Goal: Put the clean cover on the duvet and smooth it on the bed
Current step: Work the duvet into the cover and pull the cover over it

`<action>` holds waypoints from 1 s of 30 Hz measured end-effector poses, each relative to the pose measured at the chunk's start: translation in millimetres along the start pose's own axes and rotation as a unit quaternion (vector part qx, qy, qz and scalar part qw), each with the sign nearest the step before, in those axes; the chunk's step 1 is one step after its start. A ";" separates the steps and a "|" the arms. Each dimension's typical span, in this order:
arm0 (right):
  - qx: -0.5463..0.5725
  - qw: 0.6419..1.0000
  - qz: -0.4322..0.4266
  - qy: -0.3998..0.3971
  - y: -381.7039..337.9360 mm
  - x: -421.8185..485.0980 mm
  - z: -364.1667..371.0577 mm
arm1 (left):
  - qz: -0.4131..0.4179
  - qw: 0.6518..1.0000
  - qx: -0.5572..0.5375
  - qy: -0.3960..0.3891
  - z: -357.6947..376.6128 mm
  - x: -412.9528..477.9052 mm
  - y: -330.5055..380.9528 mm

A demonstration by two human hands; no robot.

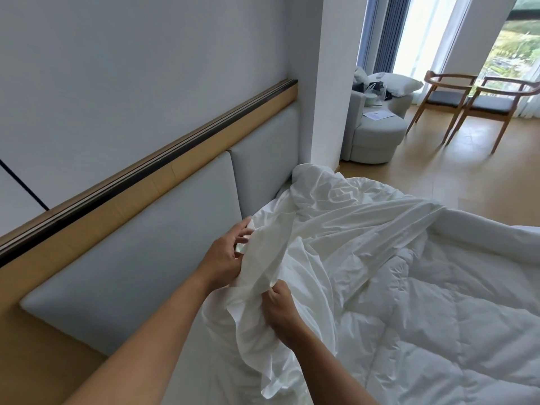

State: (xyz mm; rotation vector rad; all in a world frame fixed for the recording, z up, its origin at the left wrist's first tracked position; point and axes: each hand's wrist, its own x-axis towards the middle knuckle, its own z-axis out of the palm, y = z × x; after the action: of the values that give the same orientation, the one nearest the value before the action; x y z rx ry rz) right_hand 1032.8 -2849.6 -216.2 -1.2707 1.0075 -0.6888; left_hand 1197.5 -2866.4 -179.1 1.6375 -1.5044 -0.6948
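Cloth of the cover, seemingly thin, light and limp, lies bunched near the headboard over the puffy quilted duvet. The left hand pinches its edge with the fingers half spread, and the right hand is curled tight on a gathered fold. Corners or seams would likely give the surest hold.

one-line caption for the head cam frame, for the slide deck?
Head view: left hand and right hand grip the bunched white cover above the quilted duvet, beside the padded headboard.
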 end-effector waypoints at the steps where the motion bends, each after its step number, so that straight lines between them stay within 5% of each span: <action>1: -0.001 1.000 0.001 -0.002 1.3 -0.9 0.1 | -0.001 1.000 0.004 -0.017 -0.8 0.9 0.2; 13: 0.010 1.000 -0.012 0.011 8.1 -4.1 -7.6 | 0.004 0.998 0.062 -0.028 7.2 4.7 1.3; 20: 0.023 1.000 -0.005 -0.015 10.5 -9.2 -14.5 | -0.024 0.992 -0.015 -0.123 9.9 2.3 3.8; 30: 0.056 0.998 0.007 0.005 19.1 -5.6 -20.2 | -0.023 0.992 0.067 0.102 16.6 -7.3 11.2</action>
State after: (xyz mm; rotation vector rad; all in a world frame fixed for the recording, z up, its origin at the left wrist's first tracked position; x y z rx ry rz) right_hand 1010.2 -2849.8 -233.4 -1.1625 0.9721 -0.7307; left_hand 1176.7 -2862.1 -179.5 1.7912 -1.3953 -0.4422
